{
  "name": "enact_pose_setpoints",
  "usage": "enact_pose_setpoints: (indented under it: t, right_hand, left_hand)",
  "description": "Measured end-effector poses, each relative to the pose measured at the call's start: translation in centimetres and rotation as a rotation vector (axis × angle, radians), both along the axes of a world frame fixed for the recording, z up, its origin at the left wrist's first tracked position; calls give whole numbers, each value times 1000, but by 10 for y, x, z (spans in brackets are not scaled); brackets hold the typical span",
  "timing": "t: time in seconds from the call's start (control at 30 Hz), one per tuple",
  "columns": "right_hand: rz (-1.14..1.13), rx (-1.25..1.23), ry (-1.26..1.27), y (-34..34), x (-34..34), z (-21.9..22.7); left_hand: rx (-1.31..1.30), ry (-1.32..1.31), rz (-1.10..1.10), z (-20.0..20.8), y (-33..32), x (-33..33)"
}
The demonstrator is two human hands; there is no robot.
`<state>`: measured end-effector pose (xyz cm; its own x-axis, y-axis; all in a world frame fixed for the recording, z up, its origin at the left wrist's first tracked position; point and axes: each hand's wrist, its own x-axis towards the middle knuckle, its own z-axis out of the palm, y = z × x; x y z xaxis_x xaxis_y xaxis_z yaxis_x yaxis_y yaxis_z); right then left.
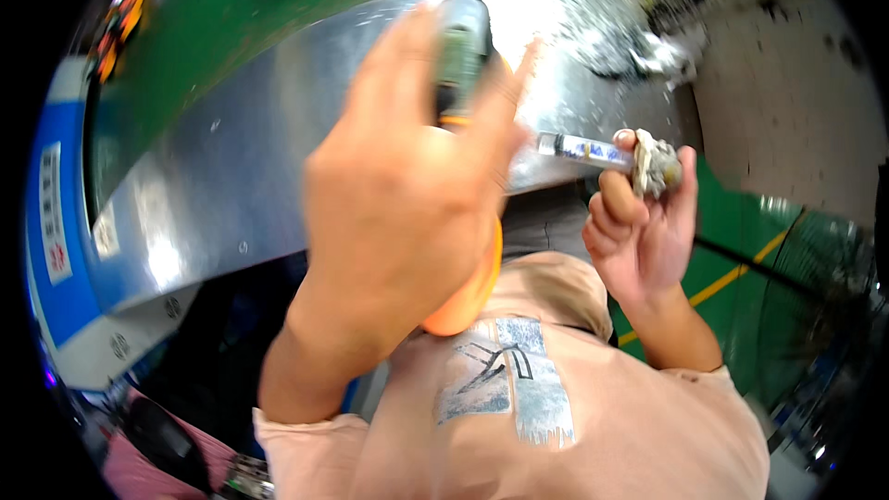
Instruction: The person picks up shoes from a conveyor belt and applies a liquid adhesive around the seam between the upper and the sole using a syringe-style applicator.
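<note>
My left hand [403,194], smeared by motion, is large in the middle of the head view. Between its thumb and fingers shows a long hand-held device [463,46] with a black tip, a grey-green middle and orange parts; its orange lower end comes out below the palm. The exact kind is not clear. To the right, my right hand [644,231] is closed on a slim whitish tube [593,152] with blue marks, like a syringe or marker. A lumpy greyish-white wad [658,169] sits at the tube's right end, between the raised fingers and thumb.
A shiny metal table [231,185] spans the middle, with crumpled silvery material [662,54] at its far right. A blue and white cabinet [60,213] stands left. A stained pale panel [787,74] rises at the right, with a fan-like wire guard [801,306] below it.
</note>
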<state>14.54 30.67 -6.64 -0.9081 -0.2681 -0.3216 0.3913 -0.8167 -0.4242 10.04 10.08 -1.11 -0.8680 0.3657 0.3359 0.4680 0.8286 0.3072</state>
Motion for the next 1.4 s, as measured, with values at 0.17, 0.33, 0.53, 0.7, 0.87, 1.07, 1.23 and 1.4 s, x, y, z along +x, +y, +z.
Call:
enact_pose_setpoints:
  t: [0.17,0.33,0.53,0.7,0.87,1.07,1.23,1.4]
  right_hand:
    - [323,-326,-53,-27,-77,-18]
    - [792,-62,46,-106,-117,26]
    - [973,555,243,-133,-105,79]
    - [944,627,299,-109,-98,81]
    - [952,601,261,-69,-98,83]
    - [873,567,320,-36,-87,79]
    - [777,526,351,-11,-74,75]
    - [595,322,354,17,-50,46]
  left_hand:
    - [-58,-49,-368,5,-65,-9]
    - [17,291,-305,-24,-133,36]
    - [18,376,25,-55,-114,83]
    - [-14,377,88,-62,-108,88]
    - [-44,365,142,-69,-103,99]
    - [-105,321,183,-68,-101,103]
    - [-104,333,174,-62,-98,99]
    - [-83,310,153,-55,-96,89]
